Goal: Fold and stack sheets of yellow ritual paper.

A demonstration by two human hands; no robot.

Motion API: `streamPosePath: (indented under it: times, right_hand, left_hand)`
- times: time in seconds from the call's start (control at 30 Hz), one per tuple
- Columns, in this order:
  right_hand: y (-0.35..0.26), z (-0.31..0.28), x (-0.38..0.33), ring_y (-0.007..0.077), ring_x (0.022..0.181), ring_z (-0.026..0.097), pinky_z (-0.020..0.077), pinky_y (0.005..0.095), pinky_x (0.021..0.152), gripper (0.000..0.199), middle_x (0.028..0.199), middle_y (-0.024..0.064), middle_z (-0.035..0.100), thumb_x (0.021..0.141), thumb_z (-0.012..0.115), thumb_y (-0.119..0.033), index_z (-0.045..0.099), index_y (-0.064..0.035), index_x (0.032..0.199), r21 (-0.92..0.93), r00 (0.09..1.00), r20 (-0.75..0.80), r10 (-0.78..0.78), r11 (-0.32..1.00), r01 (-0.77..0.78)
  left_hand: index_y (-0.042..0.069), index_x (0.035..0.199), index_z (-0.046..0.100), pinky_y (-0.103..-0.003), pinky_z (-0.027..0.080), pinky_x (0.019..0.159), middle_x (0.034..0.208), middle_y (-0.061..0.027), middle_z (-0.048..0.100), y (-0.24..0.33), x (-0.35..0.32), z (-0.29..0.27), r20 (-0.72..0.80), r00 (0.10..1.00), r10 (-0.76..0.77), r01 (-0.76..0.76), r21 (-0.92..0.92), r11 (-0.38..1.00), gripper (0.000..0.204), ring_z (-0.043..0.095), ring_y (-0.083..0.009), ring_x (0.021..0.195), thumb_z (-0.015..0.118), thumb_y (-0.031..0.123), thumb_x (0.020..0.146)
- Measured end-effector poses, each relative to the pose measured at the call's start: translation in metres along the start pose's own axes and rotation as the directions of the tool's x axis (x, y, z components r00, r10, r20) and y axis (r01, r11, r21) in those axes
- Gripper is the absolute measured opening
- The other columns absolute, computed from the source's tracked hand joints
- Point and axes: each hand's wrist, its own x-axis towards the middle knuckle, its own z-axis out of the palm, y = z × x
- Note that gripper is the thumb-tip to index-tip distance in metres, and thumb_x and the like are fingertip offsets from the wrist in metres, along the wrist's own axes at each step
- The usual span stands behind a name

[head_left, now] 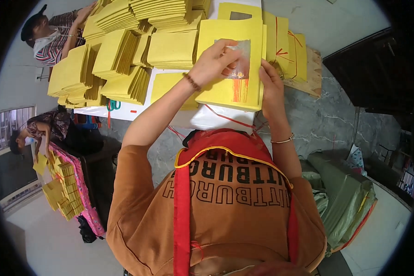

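Observation:
A thick stack of yellow paper sheets (211,89), which looks like joss paper, lies in front of me at the table's near edge. Its top sheet bears a shiny silvery patch (242,69) with red-orange marks below. My left hand (218,60) rests over this patch, fingers bent and apart, with the thumb reaching across it. At the stack's right edge, my right hand (272,83) is closed on the paper's side, its thumb near the top edge. The fingers' undersides are hidden.
Several folded yellow bundles (172,48) cover the white table (184,118) to the left. Bundles tied with red string (283,55) stand at the right. Teal-handled scissors (113,106) hang at the edge. One person (57,34) works across the table, another (46,129) at a pink-covered table.

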Motion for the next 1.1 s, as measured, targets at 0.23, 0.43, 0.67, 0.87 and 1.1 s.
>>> streamPosePath:
  times: [0.23,0.43,0.67,0.87,1.1]
  right_hand:
    - [0.013,0.001,-0.001,0.0125,0.101,0.051,0.0401,0.0258,0.087,0.034,0.111,0.007,0.055,0.086,0.058,-0.009,0.053,-0.0005,0.118,-0.238,0.982,0.049,-0.181,0.953,0.187]
    - [0.013,-0.003,-0.001,0.0149,0.101,0.052,0.0406,0.0272,0.087,0.036,0.109,0.0078,0.056,0.085,0.057,-0.007,0.051,0.0018,0.119,-0.247,0.985,0.063,-0.16,0.954,0.171]
    - [0.002,-0.007,0.004,0.0177,0.121,0.04,0.0315,0.0286,0.1,0.042,0.129,0.0142,0.042,0.086,0.056,-0.008,0.045,0.0008,0.125,-0.467,0.897,-0.029,-0.441,0.8,0.378]
    - [-0.009,0.008,0.007,0.0219,0.132,0.026,0.0232,0.034,0.107,0.051,0.144,0.016,0.019,0.092,0.05,-0.017,0.03,0.0043,0.135,-0.009,0.983,-0.013,-0.183,0.983,0.183]
    - [0.006,0.003,0.026,0.0221,0.121,0.043,0.0348,0.0336,0.101,0.05,0.132,0.0112,0.042,0.097,0.036,-0.032,0.028,-0.0011,0.136,0.28,0.999,0.01,-0.032,0.96,0.028]
  left_hand:
    - [-0.006,0.119,0.039,-0.025,0.049,0.053,0.086,-0.0101,0.055,-0.007,0.015,0.019,-0.008,0.998,0.058,-0.056,0.126,0.99,0.062,0.057,-0.0133,0.064,0.069,0.025,0.076]
    - [-0.007,0.106,0.051,-0.023,0.047,0.05,0.071,-0.0037,0.055,-0.011,0.011,0.022,-0.048,0.999,-0.006,0.004,-0.038,0.999,0.035,0.055,-0.0095,0.058,0.061,0.013,0.079]
    - [0.0,0.089,0.058,-0.02,0.043,0.048,0.068,0.0004,0.056,-0.016,0.004,0.015,-0.097,0.989,-0.11,0.083,-0.246,0.966,0.013,0.051,-0.0053,0.054,0.059,0.011,0.083]
    - [0.002,0.086,0.059,-0.018,0.04,0.047,0.065,0.0022,0.055,-0.027,0.006,0.015,-0.067,0.995,-0.071,0.05,-0.282,0.958,0.012,0.048,-0.004,0.052,0.06,0.015,0.086]
    - [0.002,0.085,0.059,-0.018,0.036,0.046,0.065,0.0033,0.053,-0.027,0.005,0.016,-0.109,0.992,-0.058,0.026,-0.269,0.963,0.013,0.044,-0.0035,0.052,0.058,0.015,0.088]
